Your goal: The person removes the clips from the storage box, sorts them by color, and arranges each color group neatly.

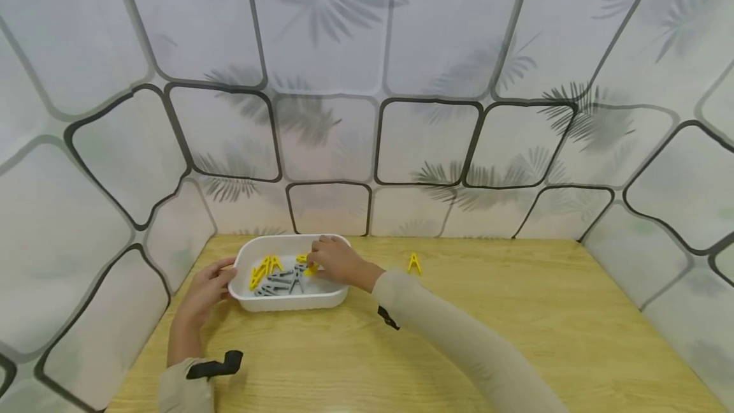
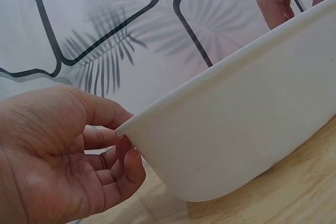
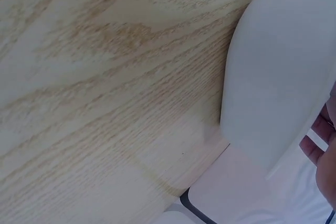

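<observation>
Left hand (image 1: 205,292) pinches the white tub (image 1: 292,303) by its rim; right hand (image 1: 339,261) is over clips (image 1: 262,269) inside, its hold unclear.

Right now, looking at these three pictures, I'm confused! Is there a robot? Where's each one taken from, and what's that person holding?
No robot here, just a person's two bare hands. The big picture comes from a camera on their head, looking forward and down. The other two come from cameras on the wrists, so they show the white plastic tub close up.

The tub sits on a wood-grain table, with yellow clips and gray clips inside. One A-shaped yellow clip lies outside, on the table.

The left hand holds the tub's rim. The right hand reaches inside, by some yellow clips; I can't tell whether it's gripping one.
</observation>
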Demonstrator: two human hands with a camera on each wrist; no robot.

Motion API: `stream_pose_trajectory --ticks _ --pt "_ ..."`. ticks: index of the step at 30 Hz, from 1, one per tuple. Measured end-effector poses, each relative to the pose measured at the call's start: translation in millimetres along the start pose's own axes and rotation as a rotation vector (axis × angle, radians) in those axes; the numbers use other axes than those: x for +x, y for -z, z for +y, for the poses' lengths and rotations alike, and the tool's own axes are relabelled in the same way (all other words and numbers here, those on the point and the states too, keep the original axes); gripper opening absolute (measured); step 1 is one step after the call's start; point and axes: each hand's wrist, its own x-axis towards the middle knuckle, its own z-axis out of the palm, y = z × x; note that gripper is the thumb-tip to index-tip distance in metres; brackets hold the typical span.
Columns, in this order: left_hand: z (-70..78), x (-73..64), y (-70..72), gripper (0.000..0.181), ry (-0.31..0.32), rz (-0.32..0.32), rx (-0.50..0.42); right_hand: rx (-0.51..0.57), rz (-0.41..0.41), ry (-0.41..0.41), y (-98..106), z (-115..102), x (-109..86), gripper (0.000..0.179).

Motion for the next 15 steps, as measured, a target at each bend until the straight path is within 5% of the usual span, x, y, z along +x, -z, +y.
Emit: stream_pose_trajectory --ticks 6,15 --pt "0.5 0.6 1.6 0.056 0.001 -0.006 0.014 0.087 0.187 0.025 8 -2 -7.1 0.015" --pt "2.8 -2.2 -0.6 0.054 0.028 0.003 0.038 0.091 0.333 -0.015 15 0 -16.2 0.019"
